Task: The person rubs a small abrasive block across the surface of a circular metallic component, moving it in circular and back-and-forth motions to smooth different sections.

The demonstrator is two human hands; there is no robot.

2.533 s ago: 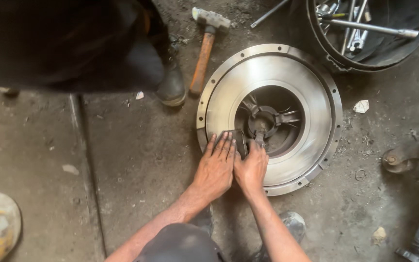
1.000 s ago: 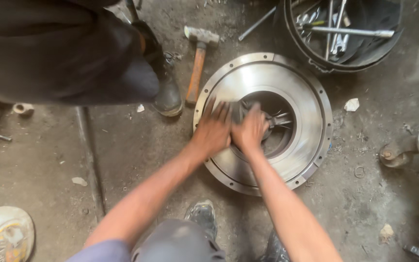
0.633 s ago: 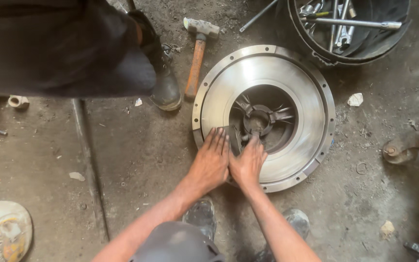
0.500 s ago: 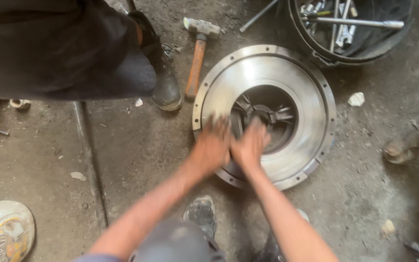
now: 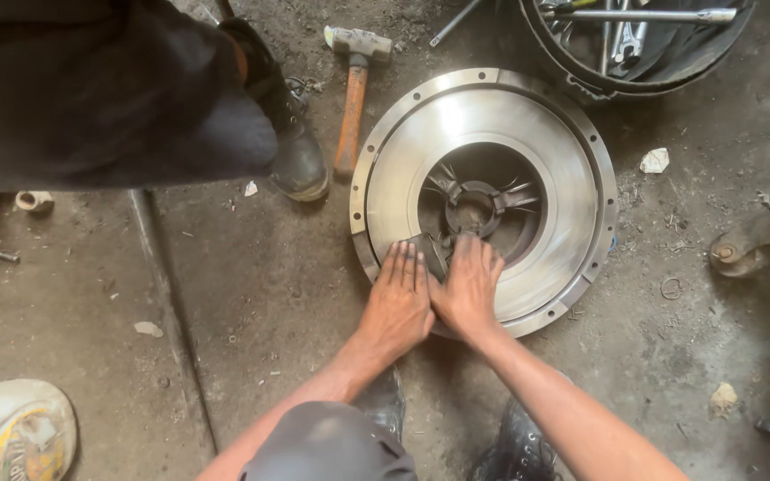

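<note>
- Head view: a big round metal disc [image 5: 541, 191] lies flat on the dirty concrete floor [image 5: 251, 303]. It has a wide shiny ring and a dark hole in the middle with metal spokes.
- The left hand [image 5: 396, 303] lies flat on the near edge of the disc. Its fingers are straight and close together, palm down. It grips nothing.
- The right hand [image 5: 469, 287] lies just beside it, touching it, also flat and palm down. Its fingers reach to the rim of the dark hole. It grips nothing either.
- A small dark part [image 5: 431, 252] sits between the two hands' fingertips at the edge of the hole. I cannot tell what it is.
- A hammer [image 5: 352, 93] with an orange handle lies on the floor just left of the disc.
- Another person's dark boot [image 5: 289, 147] stands next to the hammer.
- A black tub [image 5: 581, 76] with long metal tools [image 5: 634, 15] sits past the disc, close to its far edge.
- A white scrap [image 5: 654, 160] lies on the floor right of the disc.
</note>
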